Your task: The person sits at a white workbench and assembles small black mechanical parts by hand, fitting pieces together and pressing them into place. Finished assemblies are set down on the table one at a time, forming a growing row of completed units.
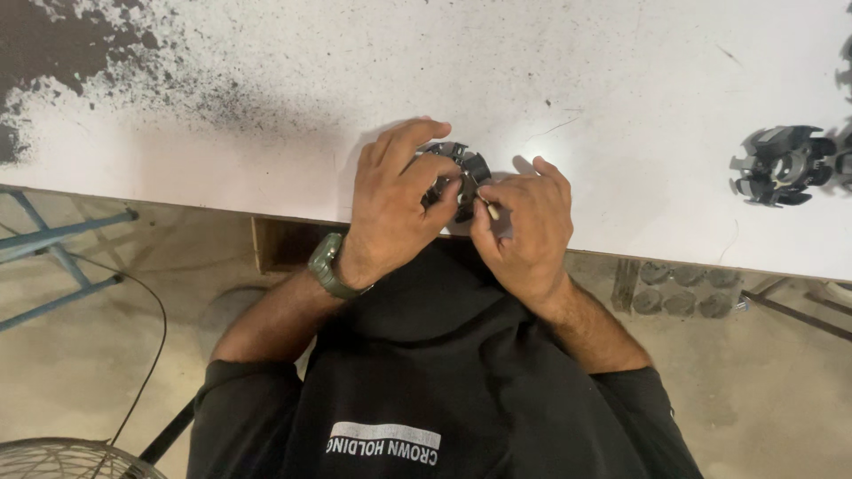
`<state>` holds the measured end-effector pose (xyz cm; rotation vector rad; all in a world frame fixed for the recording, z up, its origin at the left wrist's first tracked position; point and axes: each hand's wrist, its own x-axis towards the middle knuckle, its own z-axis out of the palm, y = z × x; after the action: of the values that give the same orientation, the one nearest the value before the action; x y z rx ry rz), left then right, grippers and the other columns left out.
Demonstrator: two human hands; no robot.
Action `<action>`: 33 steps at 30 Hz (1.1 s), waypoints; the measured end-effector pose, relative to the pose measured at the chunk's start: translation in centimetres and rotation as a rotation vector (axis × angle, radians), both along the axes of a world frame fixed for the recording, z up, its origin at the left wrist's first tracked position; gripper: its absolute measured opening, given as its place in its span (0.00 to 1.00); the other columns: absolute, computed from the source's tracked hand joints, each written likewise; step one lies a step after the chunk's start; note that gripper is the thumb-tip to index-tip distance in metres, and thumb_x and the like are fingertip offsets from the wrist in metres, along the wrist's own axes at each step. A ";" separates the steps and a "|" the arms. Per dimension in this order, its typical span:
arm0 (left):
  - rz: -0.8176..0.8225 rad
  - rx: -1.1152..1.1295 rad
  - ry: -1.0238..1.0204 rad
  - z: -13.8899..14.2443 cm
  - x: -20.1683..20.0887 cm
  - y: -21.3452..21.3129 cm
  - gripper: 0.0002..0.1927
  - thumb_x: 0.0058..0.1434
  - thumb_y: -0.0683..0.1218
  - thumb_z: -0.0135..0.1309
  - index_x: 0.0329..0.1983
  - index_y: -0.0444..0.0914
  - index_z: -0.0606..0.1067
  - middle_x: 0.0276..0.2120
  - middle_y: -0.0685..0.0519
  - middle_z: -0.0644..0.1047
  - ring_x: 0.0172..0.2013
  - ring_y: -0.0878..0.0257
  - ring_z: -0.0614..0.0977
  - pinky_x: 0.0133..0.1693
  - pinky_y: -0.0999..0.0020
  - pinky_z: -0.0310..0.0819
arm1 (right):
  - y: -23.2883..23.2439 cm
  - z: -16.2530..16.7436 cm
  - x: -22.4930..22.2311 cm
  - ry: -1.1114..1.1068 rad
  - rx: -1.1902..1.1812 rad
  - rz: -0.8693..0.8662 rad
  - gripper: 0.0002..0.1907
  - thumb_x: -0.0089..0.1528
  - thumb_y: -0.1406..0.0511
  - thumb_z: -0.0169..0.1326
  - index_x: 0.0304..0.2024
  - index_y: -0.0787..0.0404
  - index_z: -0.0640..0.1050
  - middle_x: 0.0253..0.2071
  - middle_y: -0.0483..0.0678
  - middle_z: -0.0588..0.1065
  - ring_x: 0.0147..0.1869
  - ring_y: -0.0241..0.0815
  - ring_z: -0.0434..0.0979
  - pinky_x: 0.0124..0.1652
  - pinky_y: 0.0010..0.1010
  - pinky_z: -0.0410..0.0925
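Left hand (397, 197), olive wristwatch (327, 264) at the wrist, curled over a dark, ridged, ring-shaped plastic part (459, 173) at the near edge of the white tabletop (266, 106); right hand (524, 226) pinching a small pale sliver (491, 209) against that part's rim. Matte board, speckled with black grit toward the far left. Similar grey-black lobed parts (781, 166) well apart on the right. Below: sandy concrete floor (89, 355), blue metal frame (53, 248), wire fan guard (62, 459)
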<state>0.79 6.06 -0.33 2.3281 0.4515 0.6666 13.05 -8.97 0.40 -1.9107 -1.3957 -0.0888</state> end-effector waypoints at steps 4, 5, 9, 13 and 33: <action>-0.023 -0.045 -0.065 0.0 0.1 0.4 0.07 0.59 0.41 0.64 0.39 0.41 0.78 0.61 0.51 0.72 0.66 0.51 0.70 0.64 0.53 0.64 | 0.2 0.2 -0.1 -0.001 -0.008 -0.009 0.15 0.58 0.73 0.65 0.45 0.61 0.75 0.41 0.50 0.76 0.53 0.54 0.78 0.64 0.52 0.67; -0.034 -0.059 -0.072 0.0 0.1 0.4 0.07 0.59 0.40 0.64 0.39 0.41 0.78 0.61 0.51 0.72 0.67 0.51 0.70 0.65 0.53 0.64 | 0.2 0.2 -0.1 0.002 -0.010 -0.012 0.15 0.58 0.73 0.65 0.45 0.61 0.75 0.41 0.50 0.76 0.53 0.55 0.78 0.64 0.51 0.67; -0.060 0.002 -0.048 -0.2 0.1 0.1 0.08 0.56 0.40 0.64 0.35 0.40 0.77 0.59 0.49 0.73 0.65 0.49 0.71 0.64 0.51 0.61 | 0.3 0.4 0.1 0.042 -0.041 0.006 0.14 0.58 0.72 0.65 0.44 0.61 0.75 0.40 0.48 0.77 0.51 0.53 0.79 0.64 0.51 0.68; -0.030 -0.023 -0.034 -0.4 0.3 -0.5 0.08 0.59 0.41 0.64 0.38 0.40 0.76 0.60 0.50 0.73 0.63 0.53 0.73 0.61 0.53 0.63 | 0.3 0.6 0.4 0.094 -0.057 0.027 0.13 0.59 0.72 0.65 0.43 0.60 0.75 0.39 0.47 0.77 0.49 0.50 0.80 0.65 0.51 0.69; 0.056 0.006 -0.072 -1.5 0.3 -0.9 0.09 0.56 0.37 0.59 0.39 0.36 0.73 0.57 0.48 0.74 0.60 0.52 0.74 0.60 0.52 0.64 | 1.0 1.0 -0.7 -0.072 -0.054 0.044 0.14 0.59 0.76 0.65 0.44 0.62 0.76 0.40 0.49 0.76 0.50 0.52 0.81 0.61 0.47 0.73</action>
<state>1.11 5.11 -1.83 2.2964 0.4840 0.7768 12.38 -7.98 1.38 -1.9363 -1.5014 -0.1003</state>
